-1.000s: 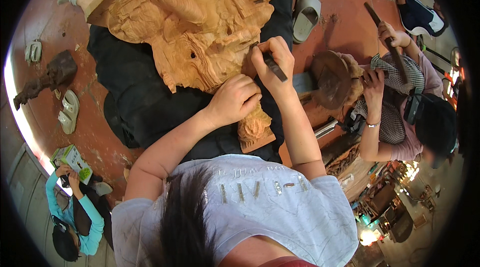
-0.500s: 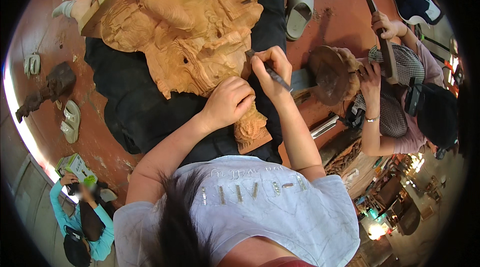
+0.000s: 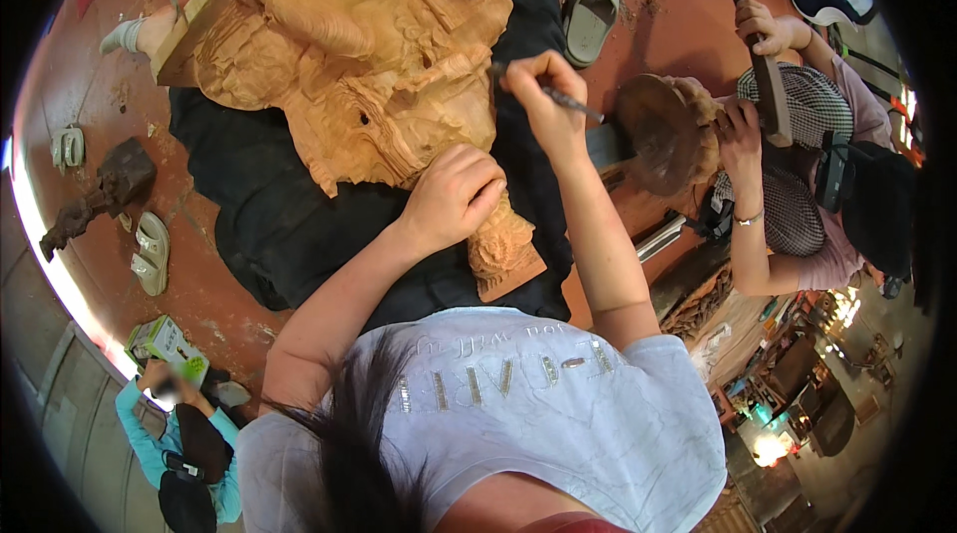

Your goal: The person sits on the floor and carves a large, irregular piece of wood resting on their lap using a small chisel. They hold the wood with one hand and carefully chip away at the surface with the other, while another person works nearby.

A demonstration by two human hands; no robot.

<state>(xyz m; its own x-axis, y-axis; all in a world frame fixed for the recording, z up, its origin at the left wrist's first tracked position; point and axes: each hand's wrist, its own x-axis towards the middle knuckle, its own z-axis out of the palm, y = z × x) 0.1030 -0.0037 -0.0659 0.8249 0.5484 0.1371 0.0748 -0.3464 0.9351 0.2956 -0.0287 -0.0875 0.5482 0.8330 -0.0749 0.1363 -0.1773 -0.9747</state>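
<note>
A large carved wooden sculpture (image 3: 349,64), orange-brown with deep folds and ridges, lies on a black cloth (image 3: 269,204). My left hand (image 3: 451,196) curls over its narrow near part, fingers bent against the wood; a carved knob with a flat square end shows just below that hand. My right hand (image 3: 546,106) is off to the right of the sculpture, above the cloth. It pinches a slim dark hand tool (image 3: 576,104), whose rod points right and whose dark other end lies near the sculpture's edge. The tool's exact kind is unclear.
At the right a person (image 3: 788,184) holds a long dark bar (image 3: 763,64) and a round brown wooden piece (image 3: 653,139). A grey slipper (image 3: 590,9) lies on the red tiles. Left are a dark wood chunk (image 3: 120,179), pale sandals (image 3: 150,254) and another person in turquoise (image 3: 189,453).
My right hand has moved up and slightly right with the tool, away from the sculpture's edge. The left hand stays on the wood. The whole view has shifted slightly.
</note>
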